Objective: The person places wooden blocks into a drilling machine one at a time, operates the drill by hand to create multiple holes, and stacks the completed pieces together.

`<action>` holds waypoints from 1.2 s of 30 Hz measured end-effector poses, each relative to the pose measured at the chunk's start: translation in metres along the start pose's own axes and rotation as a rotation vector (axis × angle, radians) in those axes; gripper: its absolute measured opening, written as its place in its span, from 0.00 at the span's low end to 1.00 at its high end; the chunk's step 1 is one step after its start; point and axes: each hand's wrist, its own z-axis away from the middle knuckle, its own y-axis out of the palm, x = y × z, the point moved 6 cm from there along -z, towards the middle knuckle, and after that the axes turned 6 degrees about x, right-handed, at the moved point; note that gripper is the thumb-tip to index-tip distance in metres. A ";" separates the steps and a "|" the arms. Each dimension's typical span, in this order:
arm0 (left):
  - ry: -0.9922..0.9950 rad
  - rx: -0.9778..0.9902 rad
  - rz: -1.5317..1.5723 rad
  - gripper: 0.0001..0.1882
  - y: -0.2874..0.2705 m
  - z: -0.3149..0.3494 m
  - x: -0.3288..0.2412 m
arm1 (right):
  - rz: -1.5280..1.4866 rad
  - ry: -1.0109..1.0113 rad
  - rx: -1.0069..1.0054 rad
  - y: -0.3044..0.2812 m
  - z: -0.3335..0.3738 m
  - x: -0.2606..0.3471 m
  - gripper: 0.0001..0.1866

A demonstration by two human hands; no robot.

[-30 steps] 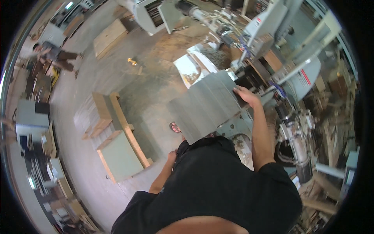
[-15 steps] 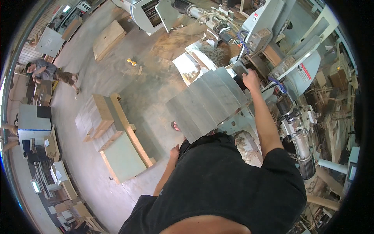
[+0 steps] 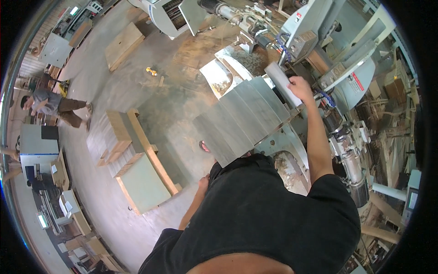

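My right hand (image 3: 299, 88) is closed on the edge of a narrow grey board (image 3: 284, 85), which is tilted up beside the machine. Just left of it lies a row of similar grey boards (image 3: 242, 121), side by side and edge to edge in front of my body. Down at my left hip hangs my left hand (image 3: 204, 182), close against my dark clothing. Its fingers are mostly hidden, and I see nothing in it.
Machine heads with motors (image 3: 353, 171) and pale guards (image 3: 351, 82) stand close on the right. On the left, a wooden pallet (image 3: 153, 157) carries stacked boards (image 3: 116, 139). A yellow tool (image 3: 151, 71) lies on the floor. Another person (image 3: 52, 104) is at the far left.
My right hand has moved slightly right, and the narrow grey board has tilted up, showing its lighter face. The other person has shifted in their walk. My left hand has barely moved.
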 end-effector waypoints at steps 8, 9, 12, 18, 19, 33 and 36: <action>-0.224 -0.040 0.629 0.29 -0.023 0.016 -0.018 | -0.269 -0.220 0.131 0.015 0.031 0.030 0.14; -0.247 -0.042 0.718 0.29 -0.028 0.020 -0.025 | -0.283 -0.180 0.194 0.028 0.035 0.034 0.14; -0.289 -0.062 0.980 0.31 -0.036 0.024 -0.034 | -0.043 -0.181 0.165 0.040 0.047 0.040 0.18; -0.221 -0.031 0.965 0.31 -0.016 -0.006 -0.006 | -0.318 -0.142 0.445 0.018 0.090 0.005 0.41; -0.203 -0.012 0.959 0.31 -0.008 -0.011 0.000 | -0.329 -0.116 0.511 0.019 0.099 0.001 0.45; -0.197 -0.078 0.972 0.31 -0.034 0.008 -0.038 | 0.078 -0.075 0.276 0.039 0.100 0.036 0.27; -0.152 -0.034 1.031 0.30 -0.020 0.001 -0.035 | 0.106 -0.115 0.286 0.042 0.097 0.033 0.26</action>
